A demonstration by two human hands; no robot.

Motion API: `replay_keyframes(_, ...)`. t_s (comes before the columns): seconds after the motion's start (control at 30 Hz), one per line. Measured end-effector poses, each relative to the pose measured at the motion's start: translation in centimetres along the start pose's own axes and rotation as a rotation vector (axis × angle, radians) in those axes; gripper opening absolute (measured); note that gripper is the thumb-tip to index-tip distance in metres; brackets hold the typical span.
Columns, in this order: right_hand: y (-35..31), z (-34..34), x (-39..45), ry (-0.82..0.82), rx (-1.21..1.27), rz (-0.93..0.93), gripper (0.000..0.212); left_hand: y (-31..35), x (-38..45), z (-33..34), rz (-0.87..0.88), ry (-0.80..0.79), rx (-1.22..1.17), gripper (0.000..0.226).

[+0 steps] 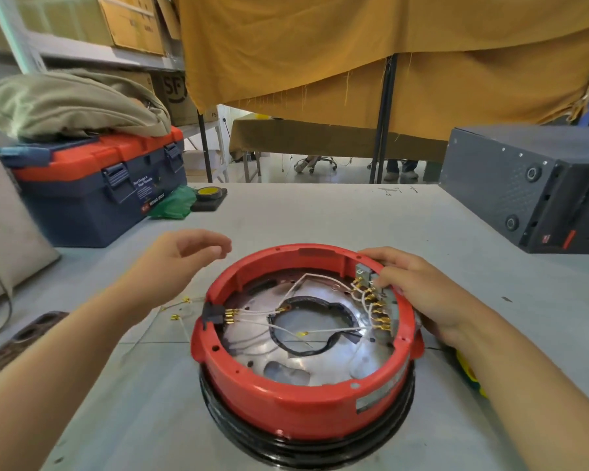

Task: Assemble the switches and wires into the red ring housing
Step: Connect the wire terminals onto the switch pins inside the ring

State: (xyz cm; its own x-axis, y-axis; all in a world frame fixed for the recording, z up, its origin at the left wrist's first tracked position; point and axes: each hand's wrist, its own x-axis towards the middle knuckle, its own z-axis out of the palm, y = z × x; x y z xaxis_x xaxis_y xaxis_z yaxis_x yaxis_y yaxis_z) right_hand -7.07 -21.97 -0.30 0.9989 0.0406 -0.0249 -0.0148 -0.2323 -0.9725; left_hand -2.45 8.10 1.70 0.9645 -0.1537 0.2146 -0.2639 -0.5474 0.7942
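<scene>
Red ring housing (306, 396) holds switches (376, 294), white wires (296, 314); right hand (419, 294) pinching switches.

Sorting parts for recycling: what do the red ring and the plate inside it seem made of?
Red ring housing: likely moulded plastic, smooth and semi-gloss, with soft highlights and moulded tabs. Inner plate: apparently bare metal, silvery, with blurred reflections of the wires.

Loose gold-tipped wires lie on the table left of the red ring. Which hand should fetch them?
Left. The left hand hovers free, holding nothing, near the loose wires beside the red ring housing. The right hand is busy on the far side, its fingers on the switch block.
</scene>
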Motion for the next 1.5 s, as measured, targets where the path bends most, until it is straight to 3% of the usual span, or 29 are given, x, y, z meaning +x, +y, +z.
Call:
replay_keyframes(0.17, 0.1, 0.2, 0.7, 0.033, -0.014, -0.021, 0.026, -3.2, -0.1, -2.0, -0.098, 0.045, 0.149, 0.018)
replay_keyframes(0.33, -0.3, 0.3, 1.6, 0.051, -0.105, -0.031, 0.023, -5.4, 0.2, -2.3, -0.133, -0.042, 0.353, 0.012)
replay_keyframes(0.47, -1.0, 0.5, 2.2, 0.063, -0.222, -0.012, 0.023, -6.6, 0.4, -2.0, -0.160, -0.038, 0.294, 0.008)
replay_keyframes(0.6, -1.6, 0.8, 3.0, 0.098, -0.329, -0.033, 0.009, -7.4, 0.2, -1.4, -0.158, 0.084, 0.216, 0.013)
replay_keyframes(0.77, -1.5, 1.4, 3.6, 0.101, -0.166, 0.015, 0.005, -8.5, 0.4, -2.1, -0.178, 0.257, 0.294, 0.006)
replay_keyframes(1.27, -1.1, 1.4, 3.5, 0.094, -0.109, 0.006, 0.005, -8.6, 1.0, -0.8, -0.234, 0.248, 0.402, 0.014)
replay_keyframes(1.5, -1.0, 1.5, 3.1, 0.092, -0.068, -0.005, 0.005, -7.1, 0.3, -1.0, -0.078, 0.313, 0.359, 0.019)
